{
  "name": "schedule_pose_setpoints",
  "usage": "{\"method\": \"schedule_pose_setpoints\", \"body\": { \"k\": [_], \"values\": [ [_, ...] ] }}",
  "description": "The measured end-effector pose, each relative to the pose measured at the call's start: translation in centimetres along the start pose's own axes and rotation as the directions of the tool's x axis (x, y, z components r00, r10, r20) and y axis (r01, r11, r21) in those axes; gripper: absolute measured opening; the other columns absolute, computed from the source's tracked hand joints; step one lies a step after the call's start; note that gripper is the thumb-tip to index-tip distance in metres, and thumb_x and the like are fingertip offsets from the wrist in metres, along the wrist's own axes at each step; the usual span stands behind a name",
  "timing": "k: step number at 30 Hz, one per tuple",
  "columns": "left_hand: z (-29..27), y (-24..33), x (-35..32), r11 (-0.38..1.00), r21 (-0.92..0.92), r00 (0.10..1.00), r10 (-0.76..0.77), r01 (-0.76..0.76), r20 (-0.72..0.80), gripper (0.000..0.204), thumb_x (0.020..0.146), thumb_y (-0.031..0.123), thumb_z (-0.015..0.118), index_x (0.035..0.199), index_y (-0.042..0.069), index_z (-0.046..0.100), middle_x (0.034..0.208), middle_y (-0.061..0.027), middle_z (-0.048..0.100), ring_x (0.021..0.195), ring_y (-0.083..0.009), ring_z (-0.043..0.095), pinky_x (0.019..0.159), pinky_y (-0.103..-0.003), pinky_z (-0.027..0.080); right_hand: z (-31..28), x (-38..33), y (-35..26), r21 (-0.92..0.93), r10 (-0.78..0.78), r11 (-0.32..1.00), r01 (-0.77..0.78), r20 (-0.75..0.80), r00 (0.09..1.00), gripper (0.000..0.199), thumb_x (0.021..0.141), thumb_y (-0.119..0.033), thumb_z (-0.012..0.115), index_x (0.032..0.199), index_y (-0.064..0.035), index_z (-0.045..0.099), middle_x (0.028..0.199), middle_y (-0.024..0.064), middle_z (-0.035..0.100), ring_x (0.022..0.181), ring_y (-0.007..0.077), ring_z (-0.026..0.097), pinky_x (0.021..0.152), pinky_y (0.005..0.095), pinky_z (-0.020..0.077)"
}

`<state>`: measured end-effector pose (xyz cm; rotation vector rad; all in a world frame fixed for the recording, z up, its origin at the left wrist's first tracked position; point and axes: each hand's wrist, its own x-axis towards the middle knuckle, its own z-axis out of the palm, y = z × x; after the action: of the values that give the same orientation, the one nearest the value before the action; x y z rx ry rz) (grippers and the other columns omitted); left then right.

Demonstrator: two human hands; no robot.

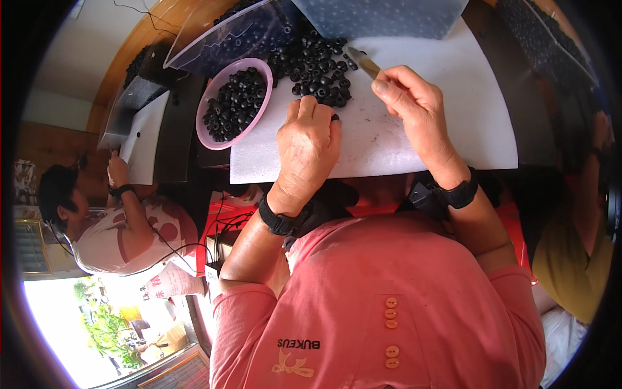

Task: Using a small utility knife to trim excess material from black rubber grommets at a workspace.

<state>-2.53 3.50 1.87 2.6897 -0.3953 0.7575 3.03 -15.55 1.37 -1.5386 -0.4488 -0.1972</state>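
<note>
A white foam sheet (382,146) covers the work surface in front of me. Over its left part, my left hand (304,141) is closed, pinching a small black ring-shaped piece (335,118) at the thumb side. My right hand (418,107) grips a small knife (363,61), its flat blade pointing up and left toward a pile of black pieces (317,68). These pieces are round, several with a hole in the middle. Left of the pile stands a pink bowl (203,123) holding more of them.
Behind the pile are a clear plastic bin (214,40) and a translucent bluish bin (382,16). At far left, a person (129,227) sits at another white sheet (144,139). Another person's arm (586,201) shows at far right, below a clear bin of black pieces (551,39).
</note>
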Motion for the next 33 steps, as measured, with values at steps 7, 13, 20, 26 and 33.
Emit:
{"method": "schedule_pose_setpoints", "body": {
  "k": [7, 13, 20, 26, 33],
  "values": [
    [-0.3, -0.2, -0.2, 1.0, 0.015, 1.0, 0.002, -0.002, 0.028, 0.014, 0.081, 0.004, 0.071, 0.095, 0.002, 0.068, 0.089, -0.0117, 0.062, 0.086, -0.0311, 0.063, 0.07, -0.042, 0.051, 0.6, -0.3, 0.0, -0.216, -0.104, 0.968, 0.126, 0.11, 0.988, 0.025, 0.093, -0.023, 0.073, 0.087, -0.0012, 0.061, 0.058, 0.0052, 0.047, 0.054, 0.013, 0.042, 0.052, 0.0317, 0.0383],
    [-0.8, 0.1, -0.5, 0.484, -0.763, 0.898, -0.321, 0.428, 0.301, 0.016, 0.09, 0.006, 0.071, 0.104, -0.002, 0.07, 0.08, -0.0047, 0.064, 0.065, -0.0131, 0.056, 0.057, -0.028, 0.046, 0.6, -0.6, 0.1, -0.245, -0.119, 0.956, 0.161, 0.175, 0.977, 0.028, 0.091, -0.026, 0.074, 0.085, -0.0026, 0.06, 0.057, 0.0054, 0.049, 0.053, 0.016, 0.044, 0.052, 0.0329, 0.0393],
    [-0.2, 1.6, -0.4, 0.021, -0.881, 0.838, -0.318, 0.473, 0.443, 0.02, 0.099, 0.003, 0.061, 0.115, -0.007, 0.067, 0.094, -0.0123, 0.068, 0.068, -0.0122, 0.058, 0.055, -0.025, 0.045, 0.6, -0.4, 0.3, -0.184, -0.153, 0.966, 0.183, 0.168, 0.974, 0.029, 0.091, -0.027, 0.074, 0.083, -0.0025, 0.06, 0.058, 0.0045, 0.049, 0.054, 0.0128, 0.044, 0.051, 0.0308, 0.0378],
    [0.5, 1.4, -0.5, -0.125, -0.901, 0.823, -0.37, 0.415, 0.431, 0.018, 0.099, 0.003, 0.061, 0.115, -0.004, 0.066, 0.091, -0.0066, 0.067, 0.069, -0.0109, 0.059, 0.056, -0.025, 0.047, 0.9, -0.4, -0.6, -0.108, -0.07, 0.991, 0.083, 0.121, 0.99, 0.025, 0.094, -0.023, 0.071, 0.085, -0.0018, 0.062, 0.059, 0.0044, 0.049, 0.054, 0.0113, 0.044, 0.051, 0.0296, 0.0368],
    [0.9, 0.7, -0.8, -0.236, -0.895, 0.841, -0.316, 0.379, 0.44, 0.017, 0.1, 0.005, 0.059, 0.115, -0.002, 0.064, 0.095, -0.0115, 0.068, 0.071, -0.0152, 0.061, 0.057, -0.027, 0.048, 0.8, -0.3, 0.3, -0.245, -0.155, 0.949, 0.198, 0.184, 0.971, 0.023, 0.095, -0.022, 0.07, 0.086, -0.0022, 0.063, 0.058, 0.0073, 0.051, 0.052, 0.015, 0.046, 0.05, 0.032, 0.0378]
  ]
}}
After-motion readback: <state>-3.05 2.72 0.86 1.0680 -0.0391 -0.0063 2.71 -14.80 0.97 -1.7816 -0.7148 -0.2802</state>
